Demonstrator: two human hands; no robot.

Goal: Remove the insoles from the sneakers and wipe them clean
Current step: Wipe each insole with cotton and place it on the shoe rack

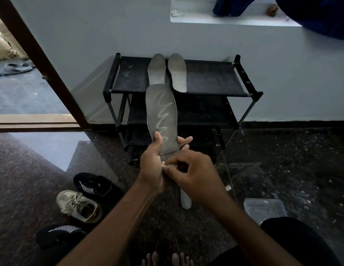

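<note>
Over speckled floor, left fingers grip insole; right fingers pinch an indistinct pale object.

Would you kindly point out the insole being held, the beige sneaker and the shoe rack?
held insole (161, 112), head view, zigzag-marked middle.
beige sneaker (75, 203), head view, laces.
shoe rack (209, 79), head view, bare top shelf.
</note>
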